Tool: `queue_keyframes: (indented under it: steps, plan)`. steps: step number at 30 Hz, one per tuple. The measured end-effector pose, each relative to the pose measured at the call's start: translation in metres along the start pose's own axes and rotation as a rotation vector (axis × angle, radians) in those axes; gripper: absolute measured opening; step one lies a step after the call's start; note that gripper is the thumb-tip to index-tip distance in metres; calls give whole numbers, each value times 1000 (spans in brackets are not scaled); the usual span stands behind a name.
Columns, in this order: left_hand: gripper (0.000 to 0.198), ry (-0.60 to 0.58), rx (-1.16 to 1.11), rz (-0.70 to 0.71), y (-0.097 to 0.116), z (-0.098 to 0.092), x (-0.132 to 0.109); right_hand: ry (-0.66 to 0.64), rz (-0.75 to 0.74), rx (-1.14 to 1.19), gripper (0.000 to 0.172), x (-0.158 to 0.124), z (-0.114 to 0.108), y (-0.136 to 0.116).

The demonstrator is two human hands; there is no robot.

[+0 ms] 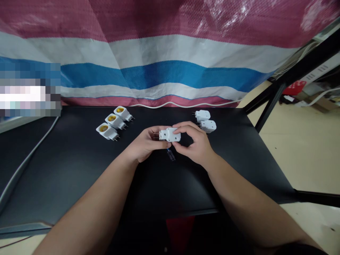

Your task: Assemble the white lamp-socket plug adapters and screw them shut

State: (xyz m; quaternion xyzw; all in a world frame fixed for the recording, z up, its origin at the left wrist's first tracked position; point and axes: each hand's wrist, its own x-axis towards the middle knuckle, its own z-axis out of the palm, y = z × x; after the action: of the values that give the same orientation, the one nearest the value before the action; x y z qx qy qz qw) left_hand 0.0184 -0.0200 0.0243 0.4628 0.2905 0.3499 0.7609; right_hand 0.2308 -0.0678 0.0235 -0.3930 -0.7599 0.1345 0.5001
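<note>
Both of my hands hold a white plug-in lamp socket (pixel 170 135) above the table, its back with small holes facing up and its two metal prongs pointing left. My left hand (pixel 145 143) is closed on the prong end, thumb along the near edge. Fingers and thumb of my right hand (pixel 196 142) grip the wider end. Partly hidden under the socket is a screwdriver (pixel 171 155) with a dark translucent handle. To the left, three similar lamp sockets (pixel 114 121) show gold-coloured openings facing up. Two more white lamp sockets (pixel 208 126) lie back side up on the right.
The black table (pixel 170 191) spans the space before me. A striped plastic sheet (pixel 164 53) hangs behind it, with a white cable (pixel 175 104) along its foot. Another cable (pixel 34 152) crosses the left side near a blurred-out patch. Black metal framing (pixel 278 86) stands at right.
</note>
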Motion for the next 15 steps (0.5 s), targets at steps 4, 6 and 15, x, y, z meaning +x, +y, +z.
queue_keyframes:
  steps: [4,6,15]
  plan:
    - [52,-14,-10,-5,0,1,0,0,-10,-5,27,1,0,1]
    - [50,-21,-14,-10,0,1,0,8,-17,-3,27,1,0,0]
    - [48,-12,-13,-18,0,2,-1,-34,6,7,31,0,1,0]
